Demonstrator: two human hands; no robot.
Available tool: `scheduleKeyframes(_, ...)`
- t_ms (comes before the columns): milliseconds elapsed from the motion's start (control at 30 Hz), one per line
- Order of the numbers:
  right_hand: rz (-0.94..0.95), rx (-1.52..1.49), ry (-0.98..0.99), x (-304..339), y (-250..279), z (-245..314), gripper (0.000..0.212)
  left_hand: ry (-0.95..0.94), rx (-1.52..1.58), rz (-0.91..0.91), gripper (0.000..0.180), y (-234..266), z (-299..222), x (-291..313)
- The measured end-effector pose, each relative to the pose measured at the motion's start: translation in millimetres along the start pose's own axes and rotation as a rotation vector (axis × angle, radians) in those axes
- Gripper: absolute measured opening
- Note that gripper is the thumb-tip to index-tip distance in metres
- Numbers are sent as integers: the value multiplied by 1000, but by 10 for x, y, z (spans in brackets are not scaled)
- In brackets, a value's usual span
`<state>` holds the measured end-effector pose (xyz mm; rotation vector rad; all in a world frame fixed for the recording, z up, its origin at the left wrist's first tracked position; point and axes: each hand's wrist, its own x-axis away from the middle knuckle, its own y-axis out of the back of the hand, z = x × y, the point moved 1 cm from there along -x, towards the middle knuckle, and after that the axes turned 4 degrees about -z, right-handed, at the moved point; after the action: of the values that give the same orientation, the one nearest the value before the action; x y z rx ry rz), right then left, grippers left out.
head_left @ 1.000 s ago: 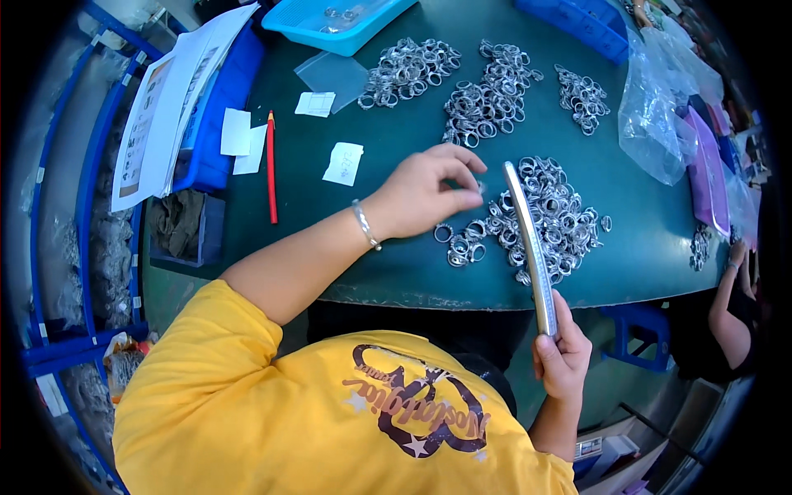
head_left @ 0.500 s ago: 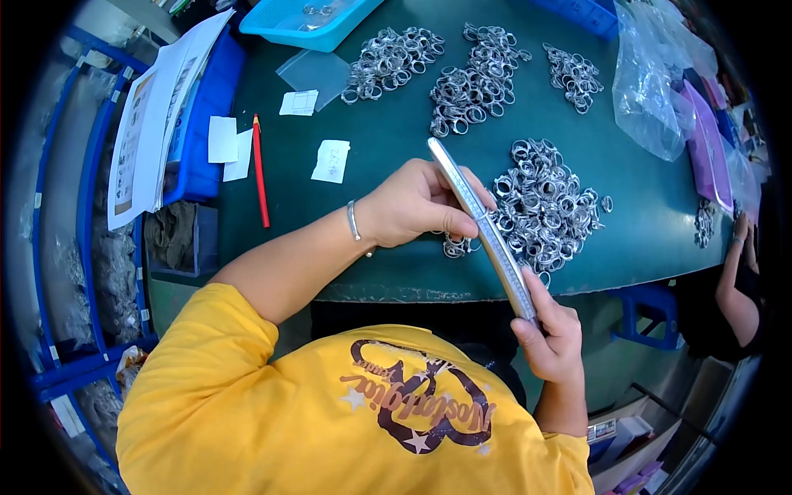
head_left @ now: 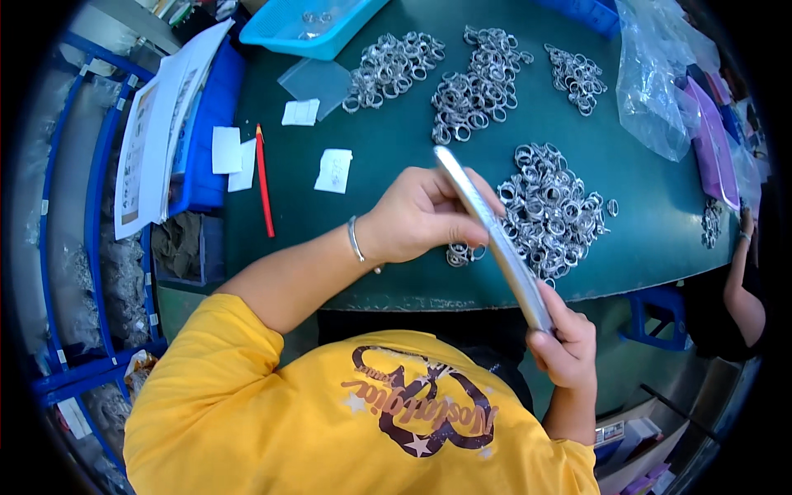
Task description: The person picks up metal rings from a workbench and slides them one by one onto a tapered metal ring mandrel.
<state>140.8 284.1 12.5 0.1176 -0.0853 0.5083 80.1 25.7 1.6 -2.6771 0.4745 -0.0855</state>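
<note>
A ring mandrel (head_left: pixel 513 262), a long silvery tapered metal stick, slants across in front of me above the table's near edge. My right hand (head_left: pixel 566 340) grips its lower, near end, thumb on one side and fingers on the other. Higher up, my left hand (head_left: pixel 417 219) closes on the stick's middle, with the thumb in front and the fingers behind. Whether a ring sits between those fingers I cannot make out. Just beyond the stick lies a large heap of silvery rings (head_left: pixel 551 213). A few rings (head_left: pixel 464 254) show beneath my left hand.
Farther back on the green table (head_left: pixel 379 148) are more ring piles (head_left: pixel 474 87). A red pencil (head_left: pixel 264 181), paper slips (head_left: pixel 333 171) and a light-blue basket (head_left: pixel 309 33) lie left. Clear plastic bags (head_left: pixel 656 91) and a purple tray (head_left: pixel 711 148) stand right, near another person's arm (head_left: pixel 742 285).
The view has shifted slightly. The mandrel has turned, so its marked face no longer shows clearly. Both hands keep their hold on it.
</note>
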Motion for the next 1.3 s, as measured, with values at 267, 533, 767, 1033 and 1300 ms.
scheduleKeyframes(267, -334, -248, -147, 290, 173, -155, 58, -309, -1103, -416, 31, 499, -257, -438)
scheduleKeyframes(533, -352, -196, -88, 300, 185, -146, 57, -479, -1324, -310, 13, 416, -228, -479)
scheduleKeyframes(767, -323, -195, -107, 255, 122, -113, 57, -364, -1147, -24, 11, 69, 179, -285)
scheduleKeyframes(1033, -197, 72, -91, 295, 123, -93, 51, 180, 73, -205, 13, 234, 43, -287)
scheduleKeyframes(1300, -95, 317, 130, 14, -29, -3, 52, 218, 18, 94, 28, 119, 122, -233)
